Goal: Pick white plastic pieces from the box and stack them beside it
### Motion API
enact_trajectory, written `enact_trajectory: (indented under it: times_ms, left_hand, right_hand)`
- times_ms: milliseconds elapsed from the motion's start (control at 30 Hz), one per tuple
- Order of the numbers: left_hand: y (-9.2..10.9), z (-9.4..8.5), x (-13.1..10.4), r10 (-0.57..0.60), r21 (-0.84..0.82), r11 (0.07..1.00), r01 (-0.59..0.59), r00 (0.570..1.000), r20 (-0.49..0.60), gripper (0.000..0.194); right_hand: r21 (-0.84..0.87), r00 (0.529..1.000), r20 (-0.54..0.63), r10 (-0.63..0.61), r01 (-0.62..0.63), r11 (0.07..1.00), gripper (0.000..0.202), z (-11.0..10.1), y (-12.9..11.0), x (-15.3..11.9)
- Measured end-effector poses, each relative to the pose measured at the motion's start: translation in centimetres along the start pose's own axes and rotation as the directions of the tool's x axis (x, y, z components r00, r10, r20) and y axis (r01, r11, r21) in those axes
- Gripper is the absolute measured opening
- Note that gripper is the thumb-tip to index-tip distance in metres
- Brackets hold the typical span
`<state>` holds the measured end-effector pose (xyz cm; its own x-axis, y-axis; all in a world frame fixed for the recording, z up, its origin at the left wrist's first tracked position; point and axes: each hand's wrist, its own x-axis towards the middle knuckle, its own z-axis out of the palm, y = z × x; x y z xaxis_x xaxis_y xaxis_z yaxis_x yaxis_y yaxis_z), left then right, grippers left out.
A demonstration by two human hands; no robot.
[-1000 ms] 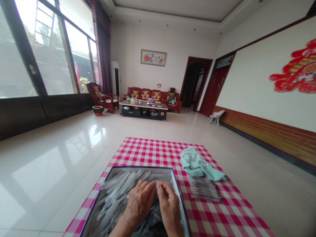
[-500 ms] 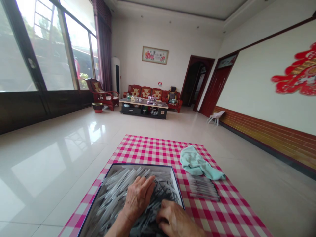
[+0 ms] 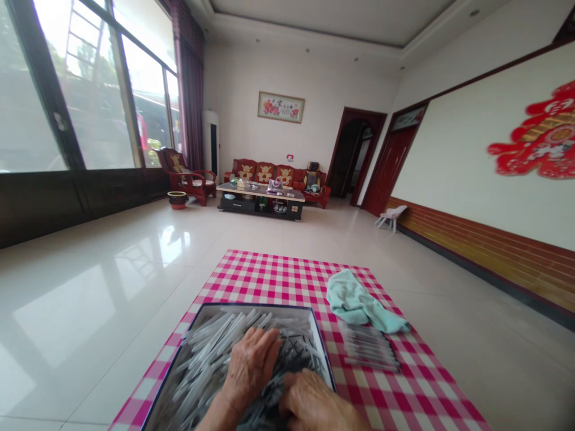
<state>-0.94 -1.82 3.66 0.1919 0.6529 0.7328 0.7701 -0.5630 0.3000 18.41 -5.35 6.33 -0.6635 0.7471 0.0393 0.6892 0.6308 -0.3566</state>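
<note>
A shallow box point(image 3: 324, 347) with a dark blue rim holds a heap of slim translucent plastic tubes point(image 3: 211, 347) resembling pen barrels. Thin black pieces point(image 3: 296, 346) lie mixed in at its right side. My left hand point(image 3: 254, 362) rests palm down over the middle of the heap, its fingers stretched forward and close together. Lower right, my right hand point(image 3: 309, 398) reaches into the dark pieces with its fingers curled down; what they pinch is hidden. Beside the box, a row of slim clear sticks with dark ends point(image 3: 372, 347) lies on the tablecloth.
A pink-and-white checked cloth point(image 3: 269, 272) covers the table. Behind the row of sticks lies a crumpled mint-green towel point(image 3: 359, 302). Farther off are a low coffee table point(image 3: 260, 200), a red wooden sofa point(image 3: 296, 173), an armchair point(image 3: 186, 173) and a small stool point(image 3: 393, 216).
My right hand has shifted slightly left and its fingers dig among the dark pieces. My left hand stays about where it was. The camera view has tipped up a little.
</note>
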Motion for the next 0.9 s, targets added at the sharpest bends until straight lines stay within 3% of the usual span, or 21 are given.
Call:
enact_trajectory:
  times_ms: [100, 200, 300, 400, 467, 533, 633, 800, 900]
  left_hand:
    - [0.0, 0.0, 0.0, 0.000, -0.011, 1.000, 0.000, 1.000, -0.010, 0.018]
    - [0.0, 0.2, 0.0, 0.022, -0.028, 0.999, -0.023, 0.999, -0.034, 0.017]
    - [-0.1, 0.3, 0.0, 0.051, -0.056, 0.997, -0.054, 0.998, -0.045, 0.018]
    - [-0.3, 0.3, -0.1, 0.071, -0.076, 0.995, -0.072, 0.997, -0.027, 0.020]
    - [-0.4, 0.3, -0.1, 0.080, -0.077, 0.994, -0.081, 0.997, -0.020, 0.021]
    - [-0.4, 0.3, -0.2, 0.085, -0.078, 0.993, -0.086, 0.996, -0.011, 0.021]
    - [-0.1, 0.1, -0.1, 0.098, -0.087, 0.992, -0.096, 0.995, 0.020, 0.020]
    - [0.5, -0.4, 0.3, 0.119, -0.093, 0.989, -0.117, 0.993, 0.008, 0.021]
    - [0.7, -0.4, 0.4, 0.124, -0.084, 0.989, -0.122, 0.992, 0.015, 0.021]
  right_hand:
    - [0.261, 0.999, 0.005, 0.049, -0.049, 0.964, 0.025, -1.1, -0.3, 0.3]
    - [0.515, 0.973, -0.105, 0.206, -0.124, 0.848, 0.019, -1.8, -0.5, 1.5]
    - [0.791, 0.884, -0.214, 0.414, -0.092, 0.605, 0.011, -1.1, -0.3, 2.9]
    - [0.945, 0.803, -0.223, 0.552, 0.041, 0.323, 0.029, 0.6, -0.3, 4.2]
    - [0.977, 0.787, -0.195, 0.586, 0.102, 0.188, 0.037, 1.6, -0.2, 4.8]
    - [0.985, 0.801, -0.173, 0.573, 0.134, 0.110, 0.039, 2.3, -0.1, 5.2]
    - [0.986, 0.804, -0.164, 0.571, 0.135, 0.093, 0.038, 2.9, 0.2, 5.1]
    - [0.972, 0.713, -0.220, 0.666, 0.102, 0.213, 0.039, 3.0, 0.9, 4.6]
    - [0.970, 0.699, -0.225, 0.679, 0.097, 0.222, 0.043, 2.9, 0.7, 4.7]
